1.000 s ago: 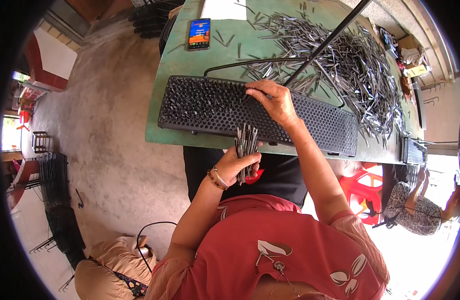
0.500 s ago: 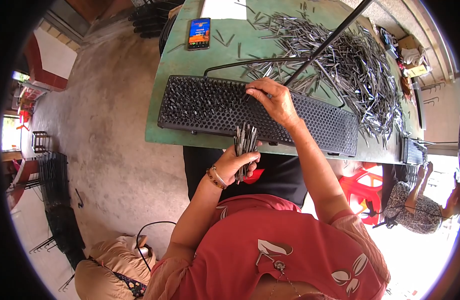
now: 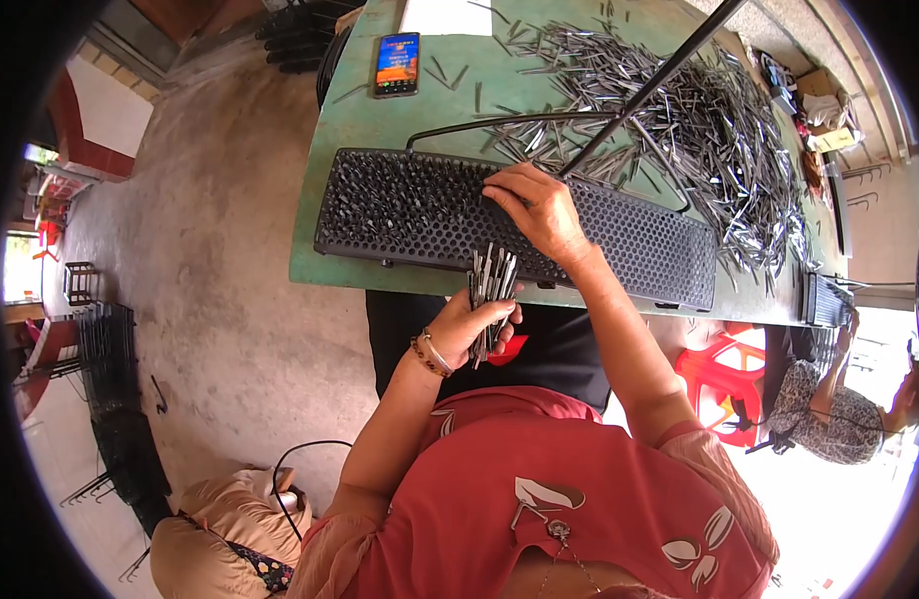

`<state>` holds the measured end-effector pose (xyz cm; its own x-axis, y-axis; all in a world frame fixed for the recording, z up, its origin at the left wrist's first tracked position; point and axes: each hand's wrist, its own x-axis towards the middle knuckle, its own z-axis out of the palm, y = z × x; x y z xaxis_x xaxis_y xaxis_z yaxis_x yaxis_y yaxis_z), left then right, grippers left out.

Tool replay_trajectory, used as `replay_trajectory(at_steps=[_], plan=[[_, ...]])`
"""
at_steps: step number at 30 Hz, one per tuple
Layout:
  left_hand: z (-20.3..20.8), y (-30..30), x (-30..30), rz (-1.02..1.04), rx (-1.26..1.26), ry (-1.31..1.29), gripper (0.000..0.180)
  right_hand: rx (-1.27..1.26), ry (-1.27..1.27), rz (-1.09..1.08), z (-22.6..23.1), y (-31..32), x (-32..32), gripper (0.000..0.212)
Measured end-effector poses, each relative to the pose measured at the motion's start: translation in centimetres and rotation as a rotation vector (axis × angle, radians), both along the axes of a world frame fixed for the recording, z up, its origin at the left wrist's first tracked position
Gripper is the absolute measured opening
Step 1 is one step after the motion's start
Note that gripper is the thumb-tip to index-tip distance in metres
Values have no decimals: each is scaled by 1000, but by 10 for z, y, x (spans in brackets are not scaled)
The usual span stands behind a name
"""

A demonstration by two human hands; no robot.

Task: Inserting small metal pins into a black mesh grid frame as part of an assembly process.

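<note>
Slight shift of the right hand [image 3: 541, 215] since half a second ago, in the head view: a little leftward and nearer the body. Almost no change of place for the left hand [image 3: 466, 321]. Right thumb and forefinger drawn close together over the perforated tray [image 3: 639, 240], at the border between standing strips [image 3: 395, 200] and bare holes. Cannot tell, with the fingertips partly hidden, about any strip pinched there. Left fingers and thumb wrapped around a bundle of dark strips [image 3: 493, 275], roughly upright, just beside the tray's near side. Tray lying along the near edge of the green tabletop [image 3: 380, 125], crowded at left, bare at right. Beyond it, a loose pile of strips [image 3: 709, 140] and a slanting black rod [image 3: 651, 88].

Likeliest trouble, by judgement: tilted or dislodged strips at the crowded border, from fingertips brushing close-packed neighbours. Also possible: a missed hole, from the right hand blocking sight of the spot; a spill toward the lap, from any loosening around so uneven a bundle; a jolt to the tray, from knuckles bumping the rod close behind, or from hard pressing near the tabletop's edge.
</note>
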<state>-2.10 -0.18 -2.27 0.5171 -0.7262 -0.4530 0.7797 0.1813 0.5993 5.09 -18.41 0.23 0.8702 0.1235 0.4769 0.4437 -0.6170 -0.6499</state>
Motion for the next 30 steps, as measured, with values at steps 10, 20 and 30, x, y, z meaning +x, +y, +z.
replay_trajectory(at_steps=[10, 20, 30], plan=[[-1, -2, -3, 21, -27, -33, 33, -93, -65, -40, 0, 2, -7, 18], [14, -8, 0, 69, -119, -100, 35, 327, 593, 39, 26, -11, -53, 25], [3, -18, -4, 50, -99, -75, 34, 517, 775, -140, 29, -17, -58, 21]])
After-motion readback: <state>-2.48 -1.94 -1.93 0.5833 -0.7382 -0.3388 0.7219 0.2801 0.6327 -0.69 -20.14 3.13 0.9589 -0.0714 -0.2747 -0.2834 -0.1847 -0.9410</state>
